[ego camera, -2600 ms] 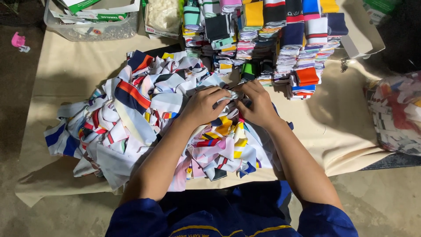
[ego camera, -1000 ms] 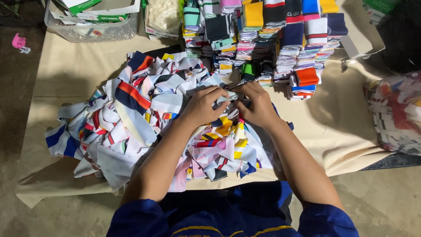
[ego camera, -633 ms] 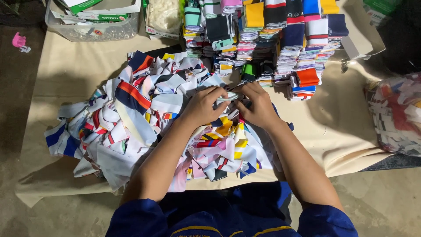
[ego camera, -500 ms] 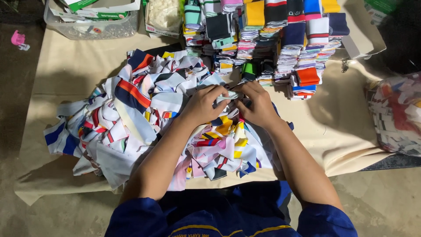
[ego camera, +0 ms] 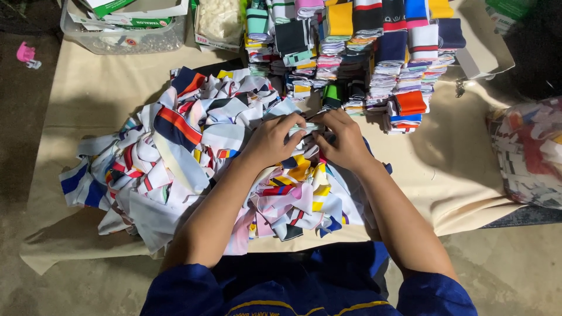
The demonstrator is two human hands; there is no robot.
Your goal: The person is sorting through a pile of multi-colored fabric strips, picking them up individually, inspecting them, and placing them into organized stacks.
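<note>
Folded cloth strip (ego camera: 305,130) sits in the middle of the frame, lying long ways from left to right. The left hand (ego camera: 272,140) and right hand (ego camera: 345,140) pinch it from each end, fingers closed on it. Under the hands lies a loose heap of colourful cloth pieces (ego camera: 175,158) on the tan tabletop (ego camera: 105,93). Neat stacks of folded pieces (ego camera: 374,52) stand at the upper middle.

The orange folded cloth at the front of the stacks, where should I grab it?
Probably pinch the orange folded cloth by its front edge, coming from the person's side. It tops a short stack at the near right corner of the folded rows, so that edge is free, while taller stacks crowd it behind.
</note>
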